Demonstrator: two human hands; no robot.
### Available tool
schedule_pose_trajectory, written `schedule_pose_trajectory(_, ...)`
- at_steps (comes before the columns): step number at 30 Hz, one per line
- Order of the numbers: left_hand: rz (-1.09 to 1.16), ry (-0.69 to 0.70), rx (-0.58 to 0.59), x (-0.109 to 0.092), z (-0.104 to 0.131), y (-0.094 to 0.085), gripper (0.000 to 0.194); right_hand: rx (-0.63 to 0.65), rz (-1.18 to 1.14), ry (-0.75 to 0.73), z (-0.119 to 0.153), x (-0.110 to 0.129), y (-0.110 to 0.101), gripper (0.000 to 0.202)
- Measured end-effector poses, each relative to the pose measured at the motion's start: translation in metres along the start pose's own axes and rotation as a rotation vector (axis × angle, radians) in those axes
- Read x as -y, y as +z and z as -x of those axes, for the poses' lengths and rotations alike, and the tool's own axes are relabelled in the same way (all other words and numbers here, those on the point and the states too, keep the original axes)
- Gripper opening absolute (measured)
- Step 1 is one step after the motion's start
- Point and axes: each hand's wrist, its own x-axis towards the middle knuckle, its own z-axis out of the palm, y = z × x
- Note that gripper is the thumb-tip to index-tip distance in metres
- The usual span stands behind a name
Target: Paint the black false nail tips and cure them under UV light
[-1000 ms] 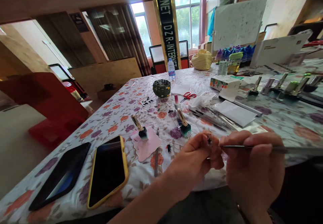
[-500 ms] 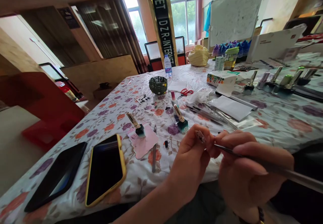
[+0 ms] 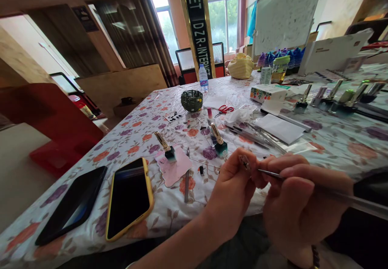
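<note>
My right hand (image 3: 303,204) grips a thin nail-art brush (image 3: 270,174) like a pen, its long handle running back to the right. The brush's fine tip reaches the curled fingertips of my left hand (image 3: 227,196). That hand is closed, thumb pressed toward the fingers; what lies between them, if anything, is hidden. A dark pattern marks the light thumbnail (image 3: 245,162). Just beyond stands a dark green nail polish bottle (image 3: 220,147) with a gold cap. Another such bottle (image 3: 170,153) rests on a pink scalloped card (image 3: 178,170). A slim grey stick (image 3: 187,180) lies beside the card.
Two phones lie at left, one black (image 3: 72,206) and one yellow-cased (image 3: 130,200). Farther back are a dark woven basket (image 3: 192,101), a water bottle (image 3: 203,79), red-handled scissors (image 3: 226,108) and white paper (image 3: 280,127). Several polish bottles (image 3: 302,104) stand at right.
The view has shifted slightly, moving the table things a little right and up. Both hands stay together, the brush tip still at the left fingertips; the right thumb looks slightly more raised.
</note>
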Motion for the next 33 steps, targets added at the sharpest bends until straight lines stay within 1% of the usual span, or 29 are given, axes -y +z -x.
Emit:
schedule_pose_trajectory(4, -0.007, 0.012, 0.003, 0.0006, -0.0008, -0.0009, 0.019, -0.01, 0.033, 0.009, -0.0002, 0.0009, -0.0003, 0.002)
schedule_pose_trajectory(8, -0.018, 0.007, -0.007, 0.0007, -0.001, -0.002, 0.02, 0.025, 0.044, 0.016, -0.0001, -0.0003, -0.0009, 0.002)
schedule_pose_trajectory(12, -0.017, 0.01, -0.016, 0.0004, -0.001, -0.0016, 0.019, 0.026, 0.017, -0.002, 0.0002, -0.0015, -0.0007, 0.003)
schedule_pose_trajectory(17, -0.006, 0.011, -0.029, -0.0004, -0.0025, -0.0014, 0.02, 0.052, 0.038, 0.025, 0.001, -0.0011, -0.0013, 0.004)
schedule_pose_trajectory(22, -0.015, 0.009, -0.042, 0.0001, -0.0028, -0.0023, 0.019, 0.028, 0.06, 0.05, 0.0012, 0.0, -0.0005, 0.004)
schedule_pose_trajectory(25, -0.024, 0.008, -0.047, 0.0003, -0.0018, -0.0027, 0.018, 0.042, 0.072, 0.019, 0.0006, -0.0006, 0.0, 0.004)
schedule_pose_trajectory(33, -0.041, -0.004, -0.06, -0.0012, -0.0029, -0.0032, 0.016, 0.028, 0.057, 0.037, 0.0014, -0.0007, 0.0019, 0.004)
